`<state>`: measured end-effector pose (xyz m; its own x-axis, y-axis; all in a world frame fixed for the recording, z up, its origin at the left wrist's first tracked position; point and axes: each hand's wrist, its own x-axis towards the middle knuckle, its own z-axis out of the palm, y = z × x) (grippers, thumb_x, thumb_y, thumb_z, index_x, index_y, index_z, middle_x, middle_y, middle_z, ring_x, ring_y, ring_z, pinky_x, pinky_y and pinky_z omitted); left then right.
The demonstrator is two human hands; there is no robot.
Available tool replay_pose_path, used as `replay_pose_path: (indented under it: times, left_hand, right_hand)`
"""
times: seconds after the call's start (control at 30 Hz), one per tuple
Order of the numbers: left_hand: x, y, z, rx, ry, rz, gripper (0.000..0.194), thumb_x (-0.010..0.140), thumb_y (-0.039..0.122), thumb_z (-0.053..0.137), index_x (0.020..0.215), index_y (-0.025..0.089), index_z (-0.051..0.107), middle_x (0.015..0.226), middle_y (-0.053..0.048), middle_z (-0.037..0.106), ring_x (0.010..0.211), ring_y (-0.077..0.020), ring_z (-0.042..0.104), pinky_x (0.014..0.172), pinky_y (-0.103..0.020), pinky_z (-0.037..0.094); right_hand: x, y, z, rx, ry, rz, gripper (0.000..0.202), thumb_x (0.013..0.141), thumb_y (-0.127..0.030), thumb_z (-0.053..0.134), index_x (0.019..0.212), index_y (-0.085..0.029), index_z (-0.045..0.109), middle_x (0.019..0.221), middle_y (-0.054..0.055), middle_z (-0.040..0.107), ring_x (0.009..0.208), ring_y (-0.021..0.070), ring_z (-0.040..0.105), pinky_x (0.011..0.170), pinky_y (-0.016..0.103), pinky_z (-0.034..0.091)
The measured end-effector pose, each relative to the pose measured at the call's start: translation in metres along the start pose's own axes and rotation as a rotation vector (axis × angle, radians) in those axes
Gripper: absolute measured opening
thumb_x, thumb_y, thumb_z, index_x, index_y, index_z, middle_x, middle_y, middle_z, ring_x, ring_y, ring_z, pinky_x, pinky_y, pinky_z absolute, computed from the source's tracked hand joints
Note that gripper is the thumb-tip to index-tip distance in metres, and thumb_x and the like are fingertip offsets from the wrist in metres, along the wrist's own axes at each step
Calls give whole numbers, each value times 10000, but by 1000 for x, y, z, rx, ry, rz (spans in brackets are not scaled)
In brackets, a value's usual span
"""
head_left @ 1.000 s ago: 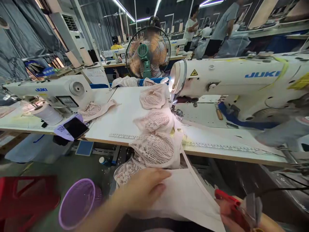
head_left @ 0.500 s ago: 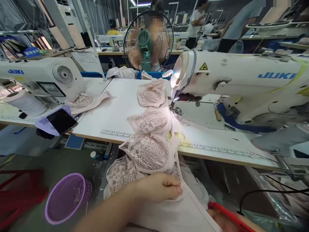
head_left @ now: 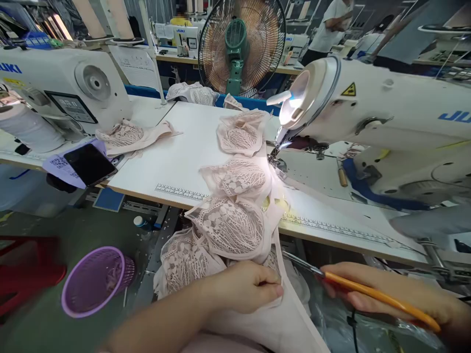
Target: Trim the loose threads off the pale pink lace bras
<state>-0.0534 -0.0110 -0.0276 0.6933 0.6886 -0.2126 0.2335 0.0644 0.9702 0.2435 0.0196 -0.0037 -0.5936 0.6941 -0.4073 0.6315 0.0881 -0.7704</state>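
Sewing-workshop table (head_left: pixel 169 169): lace cups (head_left: pixel 235 228) trail from the machine (head_left: pixel 375 103) over its near edge. The left hand (head_left: pixel 241 289) pinches pale fabric (head_left: pixel 265 326), apparently steadying it; the right hand (head_left: pixel 397 287) grips scissors (head_left: pixel 368 293), tip beside the strap (head_left: pixel 276 241), perhaps for close control.

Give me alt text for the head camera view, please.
The left hand grips pale pink lace pieces draped off a white table, while the right hand holds orange-handled scissors, their tips at a pale strip. A sewing machine and a fan stand beyond.
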Motion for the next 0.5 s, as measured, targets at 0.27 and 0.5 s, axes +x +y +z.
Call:
replay_pose_path:
  times: [0.27,0.5]
  left_hand:
    - [-6,-3,-2,-64,18,-19,329,906,187,548,611,194,403,601,73,371,587,-92,356,566,-221,305]
    - [-7,-2,-3,-65,40,-62,302,888,231,543,616,195,419,603,64,375,589,-96,359,549,-222,304]
  right_hand:
    - [30,-35,-28,-109,-311,-9,739,732,-960,419,771,-241,585,711,-9,467,622,178,380,549,287,265]
    - [32,-45,-24,-122,-320,60,692,714,-924,517,701,-233,479,673,-33,403,610,161,298,534,297,204]
